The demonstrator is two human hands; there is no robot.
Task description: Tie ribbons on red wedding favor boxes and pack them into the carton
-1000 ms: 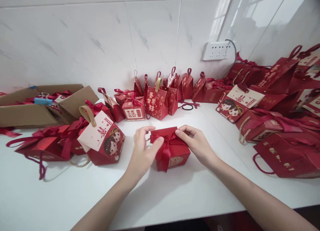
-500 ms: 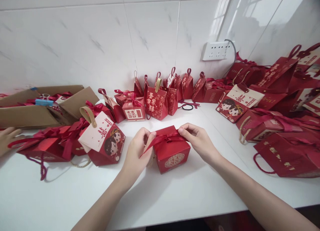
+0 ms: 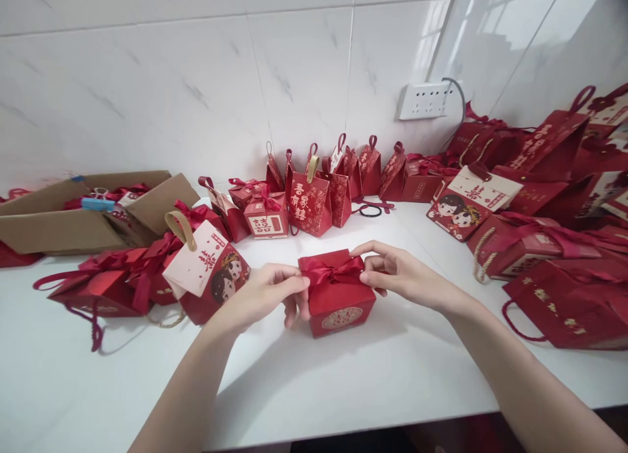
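In front of me on the white table stands a small red gift box (image 3: 338,302) with a round gold pattern on its front face. A dark red ribbon (image 3: 334,271) is tied in a bow across its top. My left hand (image 3: 277,292) is at the box's left edge, its thumb and fingers closed on the bow's left side. On the other side, my right hand (image 3: 392,274) has its thumb at the bow's right loop and its index finger resting along the box's top back corner. The underside of each grip is partly hidden.
A cardboard box (image 3: 44,234) with red items stands at the left. Several red gift boxes (image 3: 108,286) sit beside it, more red bags (image 3: 310,204) line the wall, and a pile (image 3: 569,302) fills the right. A black ring (image 3: 370,211) lies behind. A power strip (image 3: 426,101) is on the wall.
The ribbon's left end, earlier drawn out in my left hand, now sits as a flatter bow. My left hand has moved slightly lower. The other person's hand at the left edge has gone from view.
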